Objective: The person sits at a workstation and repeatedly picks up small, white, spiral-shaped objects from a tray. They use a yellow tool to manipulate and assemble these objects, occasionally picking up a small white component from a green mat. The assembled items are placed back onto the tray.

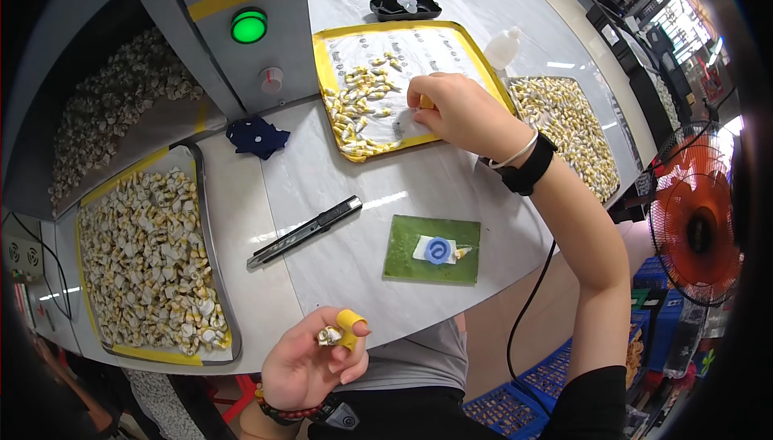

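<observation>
Left hand (310, 363), lowest in the head view and closest to the lens, is curled shut around one small white-and-yellow part (328, 335), pinched between thumb and forefinger; the forefinger wears a yellow finger cot (349, 326). Bead bracelet (283, 413) sits on that wrist. This hand is held off the near table edge, clear of the surface.

Right hand (455, 110) is stretched out to the far yellow-rimmed tray (332, 82). Fingers are closed together and pressed down on the white sheet lining the tray, just beside a loose heap of the same small parts (358, 114); whether a part is gripped under the fingers cannot be told. A yellow cot tip shows at one finger. Black wrist strap (531, 166) and a thin bangle on the forearm; a black cable (527, 303) hangs from it.

Between the two hands, on the white table (338, 271): green cutting mat (432, 248) carrying a blue ring-shaped piece (437, 250) on a white tab. Black utility knife (306, 231) lies diagonally, left of the mat, well apart from it.

Left side: large tray (211, 263) heaped with parts. Right side, beyond the right forearm: another full tray (568, 130). Dark blue cloth (256, 136) by the machine panel, which bears a green button (249, 27). Orange fan (696, 231) at far right.
</observation>
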`<state>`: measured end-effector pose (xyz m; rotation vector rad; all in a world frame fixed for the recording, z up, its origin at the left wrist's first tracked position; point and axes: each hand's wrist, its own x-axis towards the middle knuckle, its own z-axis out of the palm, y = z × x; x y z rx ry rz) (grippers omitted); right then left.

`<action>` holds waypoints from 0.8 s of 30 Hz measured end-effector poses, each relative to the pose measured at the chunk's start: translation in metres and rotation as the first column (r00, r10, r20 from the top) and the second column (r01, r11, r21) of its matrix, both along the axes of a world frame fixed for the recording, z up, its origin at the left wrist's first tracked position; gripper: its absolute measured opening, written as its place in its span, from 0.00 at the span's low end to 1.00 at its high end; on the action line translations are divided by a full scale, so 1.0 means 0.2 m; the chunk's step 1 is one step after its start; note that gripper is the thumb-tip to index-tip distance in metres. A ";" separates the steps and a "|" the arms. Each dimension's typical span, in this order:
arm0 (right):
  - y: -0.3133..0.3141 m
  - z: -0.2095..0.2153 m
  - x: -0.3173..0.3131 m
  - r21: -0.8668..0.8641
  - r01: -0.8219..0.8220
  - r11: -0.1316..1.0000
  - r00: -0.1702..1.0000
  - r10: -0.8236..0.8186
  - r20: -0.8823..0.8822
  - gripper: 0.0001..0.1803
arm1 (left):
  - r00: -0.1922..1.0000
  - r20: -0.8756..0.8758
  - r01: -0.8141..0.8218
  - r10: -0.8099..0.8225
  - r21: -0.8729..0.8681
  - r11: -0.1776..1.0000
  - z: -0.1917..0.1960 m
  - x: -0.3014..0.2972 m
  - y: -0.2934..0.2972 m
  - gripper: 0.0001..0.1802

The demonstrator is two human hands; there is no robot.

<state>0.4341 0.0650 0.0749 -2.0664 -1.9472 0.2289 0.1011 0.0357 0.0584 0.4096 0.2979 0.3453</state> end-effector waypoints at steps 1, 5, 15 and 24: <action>-0.01 0.00 0.00 0.022 0.011 1.000 1.000 -0.011 -0.020 0.06 | 1.000 -0.028 0.003 -0.002 0.010 1.000 0.01 0.00 0.00 0.28; -0.01 -0.02 0.02 0.086 0.042 0.995 0.997 -0.035 -0.074 0.07 | 0.994 -0.065 0.088 -0.082 0.093 0.992 -0.02 -0.06 -0.02 0.34; 0.04 0.01 0.01 -0.064 0.165 0.984 0.970 -0.173 -0.171 0.08 | 0.998 -0.064 0.029 -0.012 0.274 0.961 -0.04 -0.06 -0.04 0.33; 0.03 -0.08 0.08 0.184 -0.064 0.981 0.997 0.054 0.058 0.04 | 0.997 -0.063 0.068 -0.055 0.238 0.969 -0.04 -0.05 -0.06 0.31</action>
